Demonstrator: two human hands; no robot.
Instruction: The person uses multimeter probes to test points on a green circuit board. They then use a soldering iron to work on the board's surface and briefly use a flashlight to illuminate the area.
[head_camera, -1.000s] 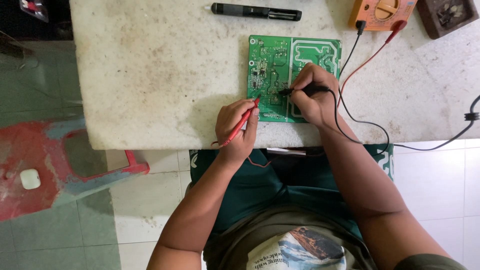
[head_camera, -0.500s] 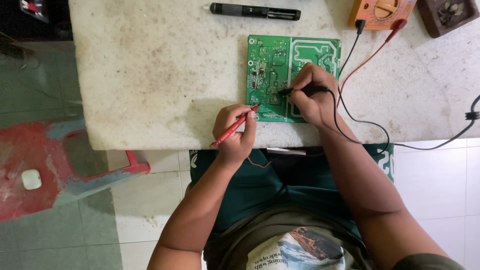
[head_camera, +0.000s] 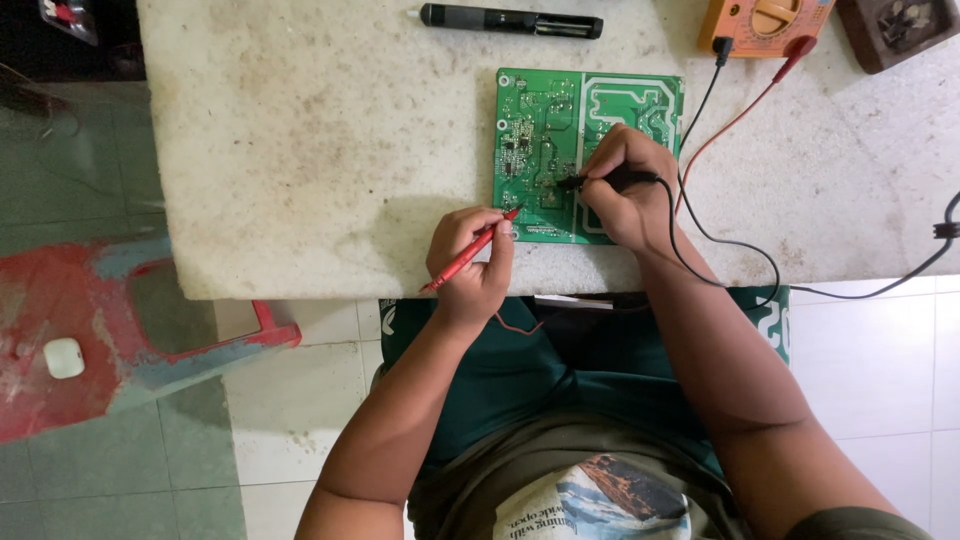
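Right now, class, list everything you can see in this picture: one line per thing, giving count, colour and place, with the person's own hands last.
Stained white stone-like tabletop: one, whitish, fills the upper frame.
Green printed circuit board: one, green, on the table in front of the person.
Orange multimeter: one, orange, top edge, right of the board.
Black pen-shaped tool: one, black, top edge of the table.
Dark brown tray of small parts: one, top right corner.
Red probe: one, red, in the left hand, tip by the board's lower left edge.
Black probe: one, black, in the right hand, tip on the board.
Worn red plastic stool: one, red, on the floor at left.
Small white case: one, on the stool.
Left hand: holds the red probe.
Right hand: holds the black probe.
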